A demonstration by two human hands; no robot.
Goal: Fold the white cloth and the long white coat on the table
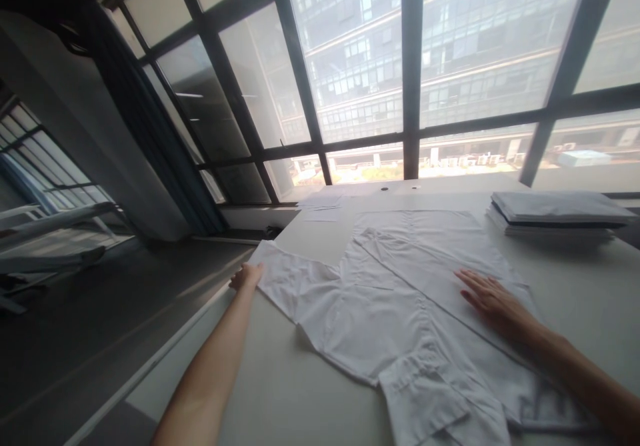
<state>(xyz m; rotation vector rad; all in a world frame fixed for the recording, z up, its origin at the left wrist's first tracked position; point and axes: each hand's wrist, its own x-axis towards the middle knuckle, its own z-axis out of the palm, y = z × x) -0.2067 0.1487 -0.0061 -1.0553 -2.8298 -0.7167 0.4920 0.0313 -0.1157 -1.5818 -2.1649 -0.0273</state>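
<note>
A white shirt (370,326) lies spread and creased over the white table, one sleeve stretched out to the left and the other toward me. At the end of the left sleeve (285,276), my left hand (247,275) has its fingers curled at the fabric's edge; the fingertips are partly hidden. My right hand (493,299) rests flat on the body of the shirt, fingers extended and holding nothing. Gathered folds run through the cloth between the two hands.
A stack of folded fabric (557,213), white with a dark layer, sits at the table's back right. Loose white sheets (320,205) lie at its back left. The table's left edge (165,353) drops to a dark floor. Large windows (360,53) stand behind.
</note>
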